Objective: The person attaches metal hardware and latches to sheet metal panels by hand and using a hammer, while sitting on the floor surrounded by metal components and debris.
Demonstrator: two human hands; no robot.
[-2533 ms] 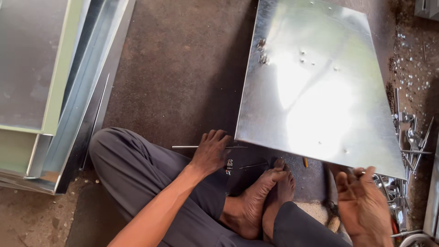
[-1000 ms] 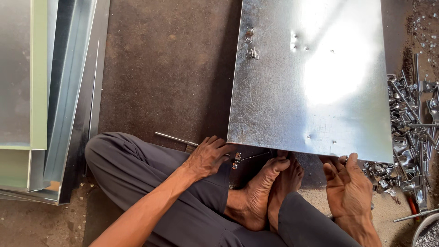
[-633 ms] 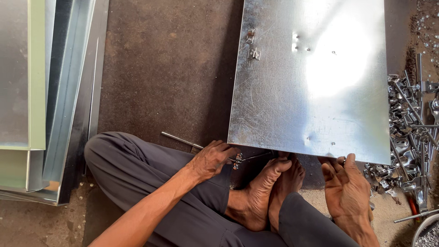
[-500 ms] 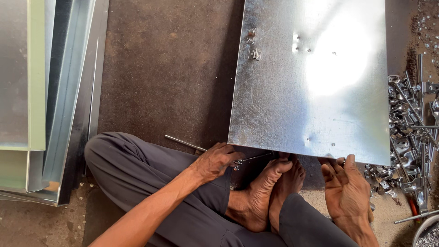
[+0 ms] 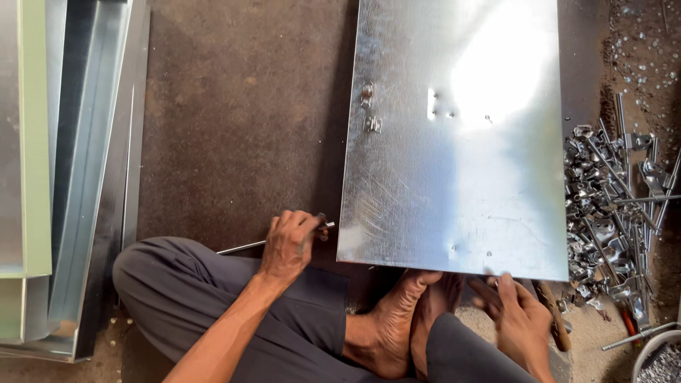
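Two hands busy here: left hand [image 5: 289,241] clamped round a thin metal rod [image 5: 245,247], right hand [image 5: 521,319] pinching the near edge of the steel sheet [image 5: 454,142].

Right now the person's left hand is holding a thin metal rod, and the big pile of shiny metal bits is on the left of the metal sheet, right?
Not quite. In the head view the pile of shiny metal bits lies to the right of the metal sheet, not the left. The left hand does grip the thin metal rod.
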